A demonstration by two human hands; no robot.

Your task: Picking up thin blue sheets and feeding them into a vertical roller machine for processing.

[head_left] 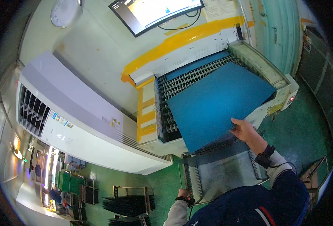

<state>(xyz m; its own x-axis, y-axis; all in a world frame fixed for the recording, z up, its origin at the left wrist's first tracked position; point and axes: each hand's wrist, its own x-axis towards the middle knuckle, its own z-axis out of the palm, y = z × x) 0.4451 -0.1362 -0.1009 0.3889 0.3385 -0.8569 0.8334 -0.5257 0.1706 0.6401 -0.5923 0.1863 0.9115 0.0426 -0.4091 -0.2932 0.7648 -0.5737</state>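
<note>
A flat blue sheet (pixel 221 103) lies tilted across the near end of a roller conveyor (pixel 185 80), its lower left corner jutting over the front edge. My right hand (pixel 244 130) grips the sheet's near edge, thumb on top and the other fingers mostly hidden below. Lower down, my left hand (pixel 184 193) is closed beside the left side of a slotted rack (pixel 226 171); what its fingers hold, if anything, is hidden. That rack stands between me and the conveyor. Farther in on the rollers, part of another blue sheet (pixel 196 67) shows.
A long white air conditioner (pixel 95 124) stands to the left of the conveyor. Above hang a screen (pixel 155 15) and a round clock (pixel 65 13). More racks with dark panels (pixel 127 205) stand on the green floor at lower left. Far left, a person (pixel 55 194) is visible.
</note>
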